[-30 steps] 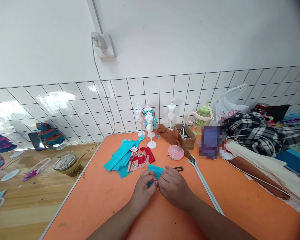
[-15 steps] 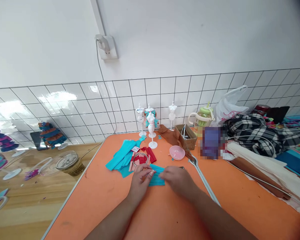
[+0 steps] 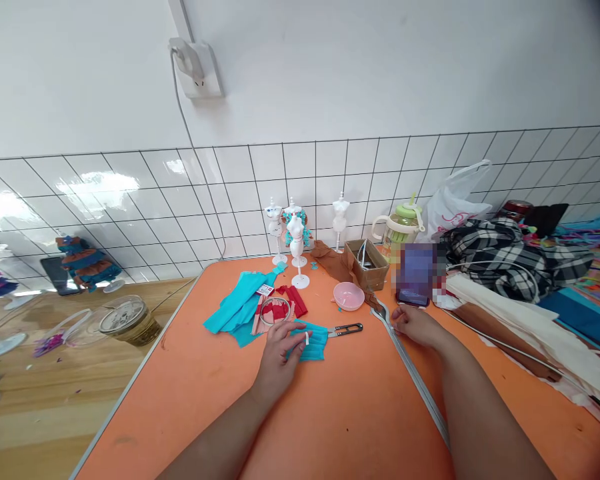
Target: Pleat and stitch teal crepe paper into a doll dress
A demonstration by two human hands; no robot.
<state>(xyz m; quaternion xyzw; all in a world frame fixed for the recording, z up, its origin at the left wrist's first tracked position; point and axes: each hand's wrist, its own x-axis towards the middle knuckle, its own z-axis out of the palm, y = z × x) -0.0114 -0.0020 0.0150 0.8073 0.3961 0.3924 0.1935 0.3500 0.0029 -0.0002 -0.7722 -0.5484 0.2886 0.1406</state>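
Note:
My left hand (image 3: 279,357) rests over a pleated turquoise fabric piece (image 3: 314,345), thumb and fingers pinched together. A small white strip (image 3: 307,338) shows at these fingertips. Thread snips (image 3: 346,330) with black handles lie beside the fabric, to its right. Farther right, my right hand (image 3: 417,327) is low at the table, fingers bunched together, next to a grey strip (image 3: 413,370) and just in front of a blurred phone (image 3: 414,297). What its fingertips hold, if anything, is hidden.
Turquoise strips (image 3: 240,303), red fabric (image 3: 294,301) and a metal ring (image 3: 275,311) lie ahead. Behind are small white mannequins (image 3: 297,243), a pink bowl (image 3: 349,297), a cardboard box (image 3: 373,270) and a green-lidded jug (image 3: 403,227). Fabrics (image 3: 510,260) crowd the right.
My right hand has left the turquoise fabric and moved right, near the phone and grey strip. The snips now show fully. My left hand stays at the fabric; the view has shifted slightly.

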